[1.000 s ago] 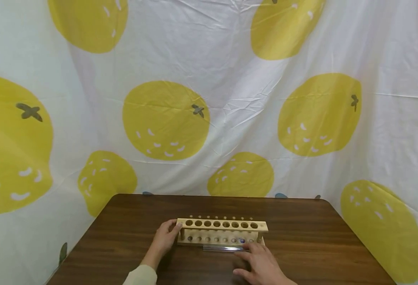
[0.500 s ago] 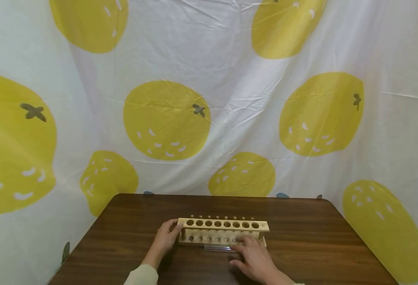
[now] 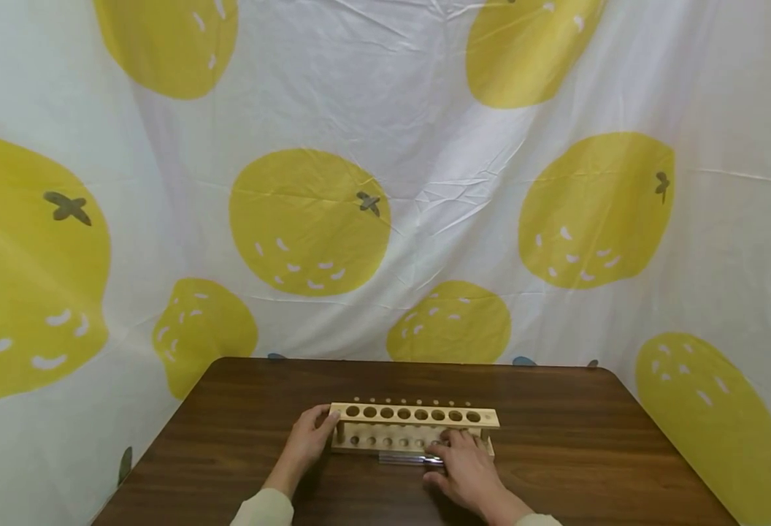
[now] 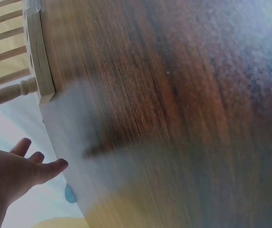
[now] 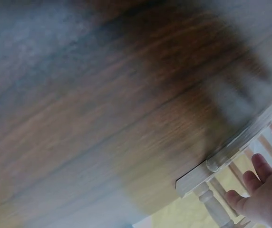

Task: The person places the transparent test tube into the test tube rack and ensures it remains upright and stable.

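A pale wooden test tube rack [image 3: 418, 415] stands on the table, its upper bar pierced by a row of round holes. At its left end is my left hand [image 3: 309, 435], thumb on the upper bar and fingers reaching behind it. Along the front of the base lies a clear glass test tube [image 3: 401, 459], whose rounded end shows in the right wrist view. My right hand [image 3: 467, 467] reaches over the tube's right part, fingers [image 5: 260, 166] spread over the rack's base. The thumb stays in front of the tube. Those fingers hide part of the base's right side.
The dark wood-grain table [image 3: 576, 453] extends around the rack on every side. A white cloth with yellow lemons [image 3: 309, 219] hangs behind and beside the table. A row of short pegs [image 3: 404, 401] shows behind the rack's upper bar.
My right hand has moved left and slightly forward along the tube, fingers now over the base. They cover a small blue round spot seen earlier there. My left hand stays at the rack.
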`<state>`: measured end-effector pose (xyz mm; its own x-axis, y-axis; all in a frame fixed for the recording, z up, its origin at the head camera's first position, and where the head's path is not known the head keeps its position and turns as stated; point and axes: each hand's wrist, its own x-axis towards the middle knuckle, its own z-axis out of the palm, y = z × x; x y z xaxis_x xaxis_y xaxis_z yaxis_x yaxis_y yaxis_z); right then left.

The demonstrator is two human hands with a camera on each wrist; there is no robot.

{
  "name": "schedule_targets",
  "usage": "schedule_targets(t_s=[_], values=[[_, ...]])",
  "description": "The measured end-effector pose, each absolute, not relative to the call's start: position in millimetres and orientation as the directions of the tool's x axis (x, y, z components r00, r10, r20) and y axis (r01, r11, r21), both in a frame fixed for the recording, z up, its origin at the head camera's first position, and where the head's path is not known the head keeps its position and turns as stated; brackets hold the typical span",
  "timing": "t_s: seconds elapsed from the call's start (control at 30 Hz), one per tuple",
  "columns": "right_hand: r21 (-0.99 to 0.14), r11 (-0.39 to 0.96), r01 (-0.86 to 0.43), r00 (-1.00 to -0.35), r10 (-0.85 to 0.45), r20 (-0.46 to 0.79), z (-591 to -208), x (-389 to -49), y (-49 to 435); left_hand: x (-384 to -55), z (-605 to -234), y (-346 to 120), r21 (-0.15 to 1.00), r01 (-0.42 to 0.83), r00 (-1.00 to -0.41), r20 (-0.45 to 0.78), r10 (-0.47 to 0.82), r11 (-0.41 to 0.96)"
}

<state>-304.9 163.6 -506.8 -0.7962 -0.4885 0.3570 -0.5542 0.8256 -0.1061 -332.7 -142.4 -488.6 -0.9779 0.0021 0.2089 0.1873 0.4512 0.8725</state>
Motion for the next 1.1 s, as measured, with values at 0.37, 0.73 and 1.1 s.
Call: schedule_targets(t_s=[0.37, 0.73, 1.1], values=[[-0.029, 0.841, -0.540, -0.791, -0.495, 0.360, -507, -304, 160, -331, -487, -142, 0.876, 0.178, -0.980, 0.198, 0.004, 0.448], [-0.002, 0.823, -0.568, -0.777, -0.535, 0.330, -508, -303, 159, -331, -488, -142, 0.876, 0.179, -0.979, 0.204, -0.007, 0.448], [0.040, 0.785, -0.618, -0.740, -0.599, 0.307, -505, -296, 151, -330, -489, -141, 0.872, 0.168, -0.978, 0.204, -0.030, 0.459]])
